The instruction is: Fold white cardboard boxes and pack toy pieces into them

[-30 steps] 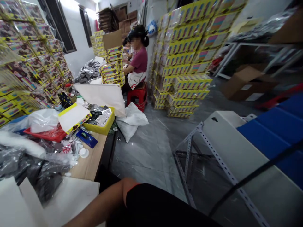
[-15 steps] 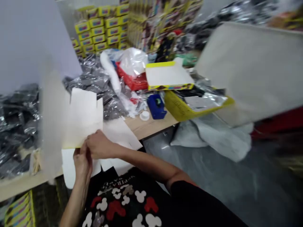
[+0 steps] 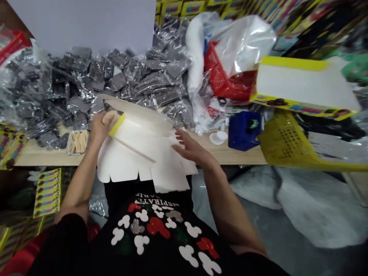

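Note:
A partly folded cardboard box blank, white with a yellow fold at its left, lies at the table's front edge against the black shirt. Its raised far panel is blurred by motion. My left hand is closed on the blank's left end, by the yellow fold; its fingertips are partly hidden behind the card. At the blank's right side, my right hand is open, fingers spread and palm turned inward, close to the card. I cannot tell whether it touches.
Dark items in clear plastic bags heap behind the blank. To the left sits a small tray of wooden sticks. On the right are a blue tape dispenser, red basket, yellow basket and open box.
The view has swung left. My hands, together at the blank's near edge before, are now apart at its two sides. My right hand has opened, and the blank lies turned and lower.

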Demonstrator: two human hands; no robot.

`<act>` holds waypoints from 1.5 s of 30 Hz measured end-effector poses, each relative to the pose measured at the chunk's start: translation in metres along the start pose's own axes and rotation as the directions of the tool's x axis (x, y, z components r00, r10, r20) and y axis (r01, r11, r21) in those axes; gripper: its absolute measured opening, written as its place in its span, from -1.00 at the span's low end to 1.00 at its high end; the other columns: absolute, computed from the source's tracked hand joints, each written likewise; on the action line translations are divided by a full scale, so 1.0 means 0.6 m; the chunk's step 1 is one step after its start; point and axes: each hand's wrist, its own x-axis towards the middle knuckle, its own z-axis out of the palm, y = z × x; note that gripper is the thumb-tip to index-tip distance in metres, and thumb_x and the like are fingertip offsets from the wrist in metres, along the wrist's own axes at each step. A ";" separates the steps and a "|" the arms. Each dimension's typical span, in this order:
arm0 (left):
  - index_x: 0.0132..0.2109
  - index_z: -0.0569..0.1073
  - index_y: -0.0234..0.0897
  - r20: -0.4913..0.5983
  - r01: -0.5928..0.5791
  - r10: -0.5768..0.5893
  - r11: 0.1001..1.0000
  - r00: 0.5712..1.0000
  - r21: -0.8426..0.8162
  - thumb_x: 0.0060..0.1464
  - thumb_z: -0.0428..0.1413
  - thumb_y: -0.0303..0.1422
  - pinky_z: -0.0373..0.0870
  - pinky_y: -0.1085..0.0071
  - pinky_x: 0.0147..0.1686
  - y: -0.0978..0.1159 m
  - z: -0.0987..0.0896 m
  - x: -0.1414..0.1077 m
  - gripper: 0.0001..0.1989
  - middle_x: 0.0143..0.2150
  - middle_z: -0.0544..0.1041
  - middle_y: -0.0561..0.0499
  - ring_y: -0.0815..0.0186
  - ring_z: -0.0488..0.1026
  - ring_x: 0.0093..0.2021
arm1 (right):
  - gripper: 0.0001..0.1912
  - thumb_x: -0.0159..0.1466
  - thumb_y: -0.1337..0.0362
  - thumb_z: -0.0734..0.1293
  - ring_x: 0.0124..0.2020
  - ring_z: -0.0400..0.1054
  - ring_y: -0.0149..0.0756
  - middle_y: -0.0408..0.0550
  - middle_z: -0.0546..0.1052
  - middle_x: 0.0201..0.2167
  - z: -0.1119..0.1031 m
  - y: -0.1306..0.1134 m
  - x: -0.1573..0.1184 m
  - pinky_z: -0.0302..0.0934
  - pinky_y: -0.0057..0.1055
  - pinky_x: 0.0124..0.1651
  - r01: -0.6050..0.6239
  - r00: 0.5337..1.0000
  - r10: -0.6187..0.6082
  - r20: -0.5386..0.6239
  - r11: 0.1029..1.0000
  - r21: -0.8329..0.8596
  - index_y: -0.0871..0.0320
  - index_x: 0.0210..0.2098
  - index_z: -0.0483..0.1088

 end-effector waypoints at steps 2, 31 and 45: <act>0.06 0.61 -0.44 -0.001 -0.016 0.016 0.997 1.000 0.077 0.35 0.23 -0.36 0.46 0.26 -0.01 0.012 -0.008 -0.039 -0.76 -0.18 0.61 -0.06 0.27 0.52 -0.19 | -0.11 0.24 0.13 0.37 0.31 0.37 0.13 0.31 0.35 0.41 0.024 -0.004 0.010 0.33 0.18 0.34 0.054 0.996 -0.053 0.066 0.998 -0.011 0.16 0.51 0.12; 0.53 0.21 -0.20 0.214 -0.182 0.227 0.960 0.950 -0.211 0.15 0.25 -0.26 0.54 0.05 0.24 -0.006 -0.068 -0.216 -0.15 0.31 0.36 -0.30 -0.02 0.41 0.34 | -0.59 0.47 0.20 0.28 0.17 0.47 0.08 0.33 0.53 0.19 0.110 -0.274 0.166 0.37 -0.05 0.26 0.124 0.986 -0.095 0.141 0.968 -0.217 0.31 0.21 0.39; -0.35 0.44 -0.21 0.087 0.225 -0.214 0.962 0.973 -0.154 0.30 0.21 -0.10 0.23 0.36 -0.36 -0.008 0.013 -0.220 -0.66 -0.42 0.29 0.08 0.31 0.27 -0.42 | -0.58 0.34 0.56 0.18 -0.13 0.56 -0.10 0.26 0.67 -0.07 0.047 -0.239 -0.005 0.31 -0.33 -0.10 0.180 0.858 0.045 0.511 0.907 -0.382 0.37 0.12 0.48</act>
